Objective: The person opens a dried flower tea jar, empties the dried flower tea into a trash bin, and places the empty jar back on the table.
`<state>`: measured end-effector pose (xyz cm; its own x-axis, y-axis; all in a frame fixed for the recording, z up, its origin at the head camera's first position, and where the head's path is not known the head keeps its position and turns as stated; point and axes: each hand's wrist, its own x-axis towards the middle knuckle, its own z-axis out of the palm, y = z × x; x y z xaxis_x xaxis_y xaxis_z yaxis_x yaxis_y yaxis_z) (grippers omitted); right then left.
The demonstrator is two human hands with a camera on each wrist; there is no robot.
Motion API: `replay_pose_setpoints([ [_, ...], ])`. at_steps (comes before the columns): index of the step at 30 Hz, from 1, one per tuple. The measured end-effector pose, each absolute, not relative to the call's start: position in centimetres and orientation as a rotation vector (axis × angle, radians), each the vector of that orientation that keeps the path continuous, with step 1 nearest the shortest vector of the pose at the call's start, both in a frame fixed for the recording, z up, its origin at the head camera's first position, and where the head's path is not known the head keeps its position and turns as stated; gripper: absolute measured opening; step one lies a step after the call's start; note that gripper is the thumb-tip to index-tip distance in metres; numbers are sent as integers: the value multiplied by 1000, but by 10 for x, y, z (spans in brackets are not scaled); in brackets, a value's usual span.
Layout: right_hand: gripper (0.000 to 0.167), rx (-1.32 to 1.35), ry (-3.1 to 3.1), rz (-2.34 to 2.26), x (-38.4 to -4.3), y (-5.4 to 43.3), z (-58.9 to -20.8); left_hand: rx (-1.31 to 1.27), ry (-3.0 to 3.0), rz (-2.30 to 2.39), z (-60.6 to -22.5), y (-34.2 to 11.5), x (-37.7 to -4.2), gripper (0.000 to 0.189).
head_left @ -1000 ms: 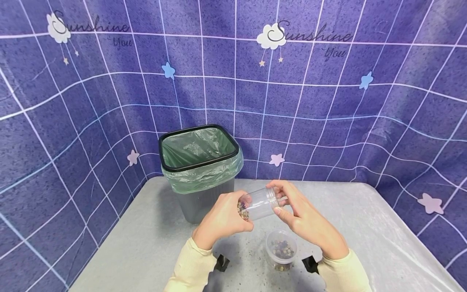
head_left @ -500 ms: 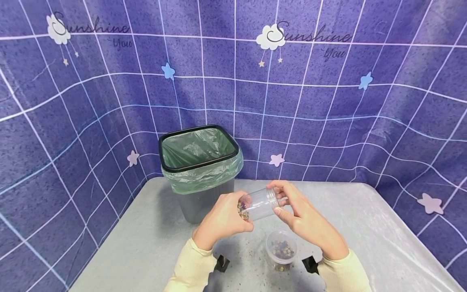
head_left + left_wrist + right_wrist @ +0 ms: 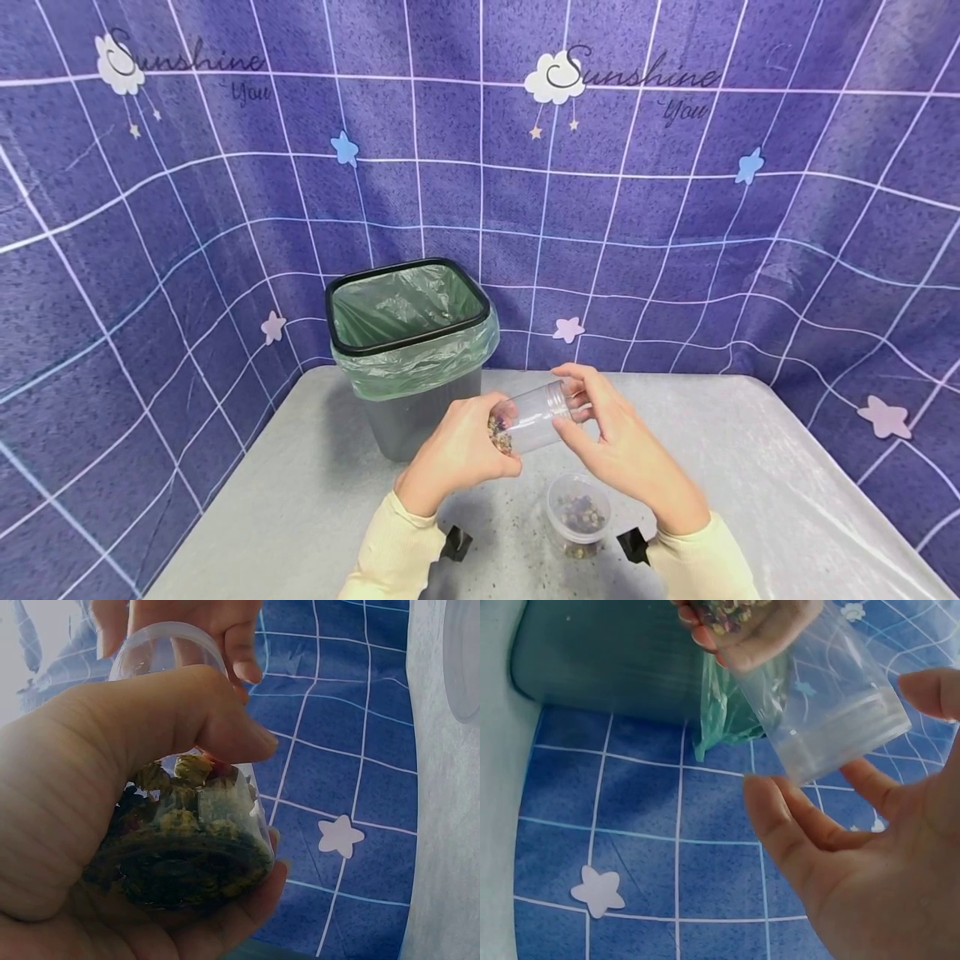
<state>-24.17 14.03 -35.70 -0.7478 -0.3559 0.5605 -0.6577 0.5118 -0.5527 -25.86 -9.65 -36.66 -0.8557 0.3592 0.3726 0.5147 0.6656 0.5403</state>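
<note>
My left hand (image 3: 465, 442) grips the lower end of a clear plastic jar (image 3: 536, 417), which lies tilted in the air. Dried flowers (image 3: 187, 795) are gathered at the jar's base, partly hidden by the left hand. At the jar's ridged clear end, my right hand (image 3: 607, 433) is spread around it with thumb and fingers apart. The right wrist view shows a gap between the thumb and this end; whether any fingertip touches it is hard to tell. Below the hands, a round clear tub (image 3: 577, 512) with dried bits inside stands on the table.
Behind the left hand stands a grey bin (image 3: 420, 408) with a black rim and a green liner. Small crumbs lie on the grey table (image 3: 300, 500) around the tub. A purple gridded curtain (image 3: 637, 208) closes off the back and sides.
The right hand's thumb and fingers have loosened from the jar's ridged end and shifted slightly. The left hand and the jar stay almost where they were.
</note>
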Motion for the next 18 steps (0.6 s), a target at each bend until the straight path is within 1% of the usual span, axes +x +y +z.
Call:
replay_pose_setpoints([
  [11,35,603,-2403,1082,-243,130,-360,-689,-2657,-951,-366,-96,-256,44],
  [18,35,504,-2445,1111,-243,126,-361,-682,-2660,-944,-367,-94,-257,45],
])
